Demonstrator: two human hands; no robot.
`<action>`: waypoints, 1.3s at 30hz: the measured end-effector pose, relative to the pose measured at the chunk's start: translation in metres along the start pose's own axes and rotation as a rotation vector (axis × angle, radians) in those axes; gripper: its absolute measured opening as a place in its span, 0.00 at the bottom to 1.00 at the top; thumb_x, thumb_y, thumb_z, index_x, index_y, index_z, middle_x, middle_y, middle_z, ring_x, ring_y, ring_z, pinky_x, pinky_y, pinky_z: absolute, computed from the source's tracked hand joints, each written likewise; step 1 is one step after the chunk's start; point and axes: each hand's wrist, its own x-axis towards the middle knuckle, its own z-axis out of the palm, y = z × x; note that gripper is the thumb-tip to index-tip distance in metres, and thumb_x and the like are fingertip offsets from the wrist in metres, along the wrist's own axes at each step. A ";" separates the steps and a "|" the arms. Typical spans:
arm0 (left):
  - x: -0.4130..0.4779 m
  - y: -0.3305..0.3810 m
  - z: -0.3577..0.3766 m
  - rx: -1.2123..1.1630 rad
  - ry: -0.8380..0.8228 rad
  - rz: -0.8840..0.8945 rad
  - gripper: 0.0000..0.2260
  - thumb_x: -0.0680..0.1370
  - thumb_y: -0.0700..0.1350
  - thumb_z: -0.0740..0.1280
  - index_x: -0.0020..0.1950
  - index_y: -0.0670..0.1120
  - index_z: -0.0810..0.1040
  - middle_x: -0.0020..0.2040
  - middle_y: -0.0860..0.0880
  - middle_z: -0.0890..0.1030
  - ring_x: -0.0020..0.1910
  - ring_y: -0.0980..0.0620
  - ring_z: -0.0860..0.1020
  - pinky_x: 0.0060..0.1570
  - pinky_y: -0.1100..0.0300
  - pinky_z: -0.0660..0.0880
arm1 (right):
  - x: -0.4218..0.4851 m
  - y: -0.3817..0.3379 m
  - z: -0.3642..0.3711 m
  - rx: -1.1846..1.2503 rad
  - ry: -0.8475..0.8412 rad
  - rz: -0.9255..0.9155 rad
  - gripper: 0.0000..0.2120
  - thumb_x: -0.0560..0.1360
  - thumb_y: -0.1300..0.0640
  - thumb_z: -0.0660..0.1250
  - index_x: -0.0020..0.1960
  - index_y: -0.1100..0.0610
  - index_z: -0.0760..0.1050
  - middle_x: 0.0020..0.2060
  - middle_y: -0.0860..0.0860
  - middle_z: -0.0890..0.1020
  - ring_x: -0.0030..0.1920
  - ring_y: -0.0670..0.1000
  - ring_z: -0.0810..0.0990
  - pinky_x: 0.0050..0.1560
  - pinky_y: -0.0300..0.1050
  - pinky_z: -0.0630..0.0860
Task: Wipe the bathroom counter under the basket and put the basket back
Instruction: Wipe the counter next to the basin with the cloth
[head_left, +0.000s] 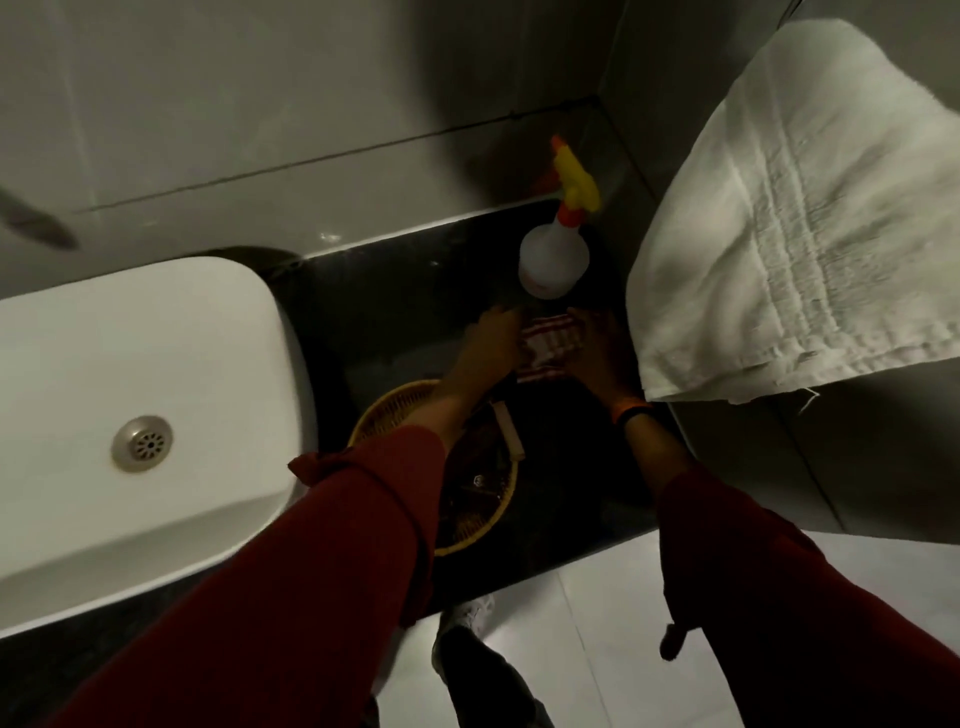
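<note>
Nearest the camera, two dark red sleeves reached forward over the dark stone bathroom counter (374, 312). Under the left forearm sat the round yellow woven basket (384, 410), on the counter just beside the white rectangular sink (156, 364), its contents too dark to make out. Beyond the basket, both hands met on a red-and-white striped cloth (545, 345) lying on the counter. The left hand (491, 343) pressed on the cloth's left edge with fingers curled down onto it; the right hand (597, 353), an orange-and-black band at its wrist, lay on the right edge, though whether its fingers pinched the fabric could not be told. Just past the cloth stood a white spray bottle with a yellow and orange trigger (553, 260), near the back wall. A white towel (810, 218) hung at the right.
</note>
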 end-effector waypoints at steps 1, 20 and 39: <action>0.003 0.000 0.001 -0.005 0.019 -0.001 0.23 0.72 0.43 0.72 0.66 0.41 0.75 0.64 0.38 0.77 0.65 0.38 0.74 0.64 0.44 0.67 | 0.002 0.001 0.000 0.011 0.018 -0.001 0.26 0.79 0.66 0.64 0.76 0.65 0.61 0.74 0.63 0.66 0.75 0.60 0.64 0.69 0.39 0.55; -0.229 -0.103 -0.170 -1.026 0.267 -0.070 0.12 0.81 0.42 0.64 0.63 0.45 0.79 0.56 0.44 0.83 0.52 0.49 0.82 0.50 0.56 0.78 | -0.089 -0.209 0.062 0.708 0.152 -0.216 0.13 0.75 0.63 0.68 0.59 0.58 0.75 0.56 0.57 0.82 0.58 0.54 0.81 0.60 0.47 0.78; -0.609 -0.503 -0.116 -1.071 0.733 -0.551 0.07 0.75 0.56 0.70 0.50 0.57 0.81 0.50 0.55 0.85 0.53 0.52 0.83 0.55 0.54 0.80 | -0.375 -0.468 0.473 0.501 -0.144 -0.114 0.07 0.82 0.55 0.63 0.51 0.56 0.78 0.47 0.51 0.84 0.51 0.52 0.83 0.56 0.50 0.78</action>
